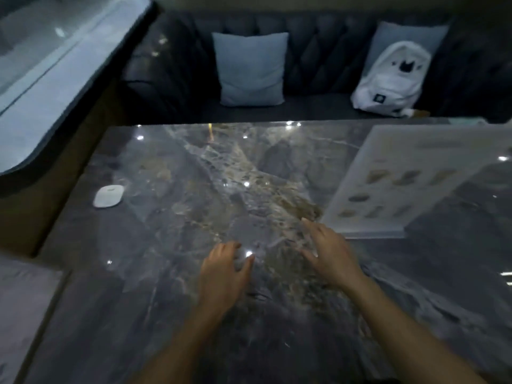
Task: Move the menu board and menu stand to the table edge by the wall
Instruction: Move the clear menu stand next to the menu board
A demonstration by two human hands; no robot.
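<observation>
Two bare hands over the glossy grey marble table, both grips apart and empty: left hand loosely curled, right hand with fingers spread. Tall white menu board with pictured dishes on a pale base: upright, just beyond the right grip, untouched. Small white rounded pad: far left of the left grip. Step judged: reaching. Next: right grip closes on the board's near edge.

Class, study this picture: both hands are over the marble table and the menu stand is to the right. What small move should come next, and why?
Probably the right hand should reach the short way right to grip the menu stand near its base. Both hands are empty, the left hand hangs over bare table, and the stand is untouched.
</observation>
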